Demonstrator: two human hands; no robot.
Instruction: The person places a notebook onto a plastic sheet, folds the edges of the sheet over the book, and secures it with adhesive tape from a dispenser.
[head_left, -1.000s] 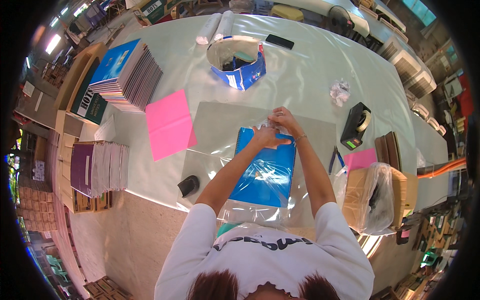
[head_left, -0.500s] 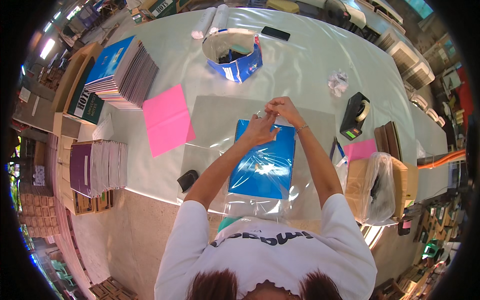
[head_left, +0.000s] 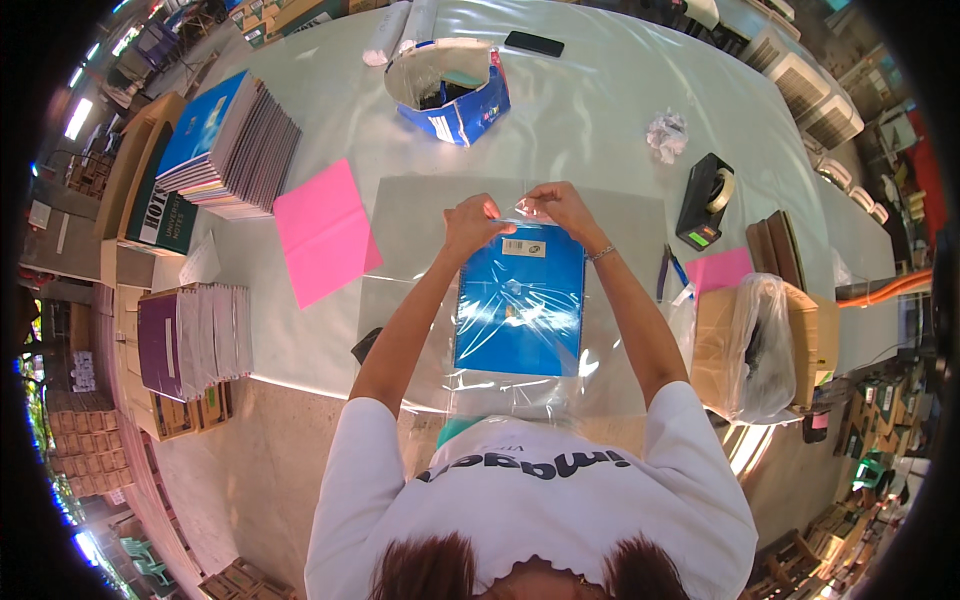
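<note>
A blue spiral notebook (head_left: 518, 310) lies in front of me with a white label near its top edge. Clear plastic film (head_left: 490, 395) covers it and reaches past its lower edge. My left hand (head_left: 474, 228) is closed at the notebook's upper left corner, its fingers pinching the film there. Just beyond the top edge, my right hand (head_left: 562, 208) pinches a raised fold of the same film. Beneath the notebook is a grey translucent mat (head_left: 410, 230). A small black object (head_left: 367, 345) shows partly behind my left forearm.
Stacked notebooks (head_left: 235, 150), purple-covered books (head_left: 195, 340) and a pink sheet (head_left: 327, 232) are on the left. A blue box (head_left: 455, 115) and a phone (head_left: 534, 43) stand farther back. Rightward are crumpled plastic (head_left: 667, 137), a tape dispenser (head_left: 706, 202), scissors (head_left: 664, 272) and a cardboard box (head_left: 715, 345).
My hands have moved apart along the notebook's top edge. The left one has shifted left, uncovering the white label. The whole view has shifted slightly.
</note>
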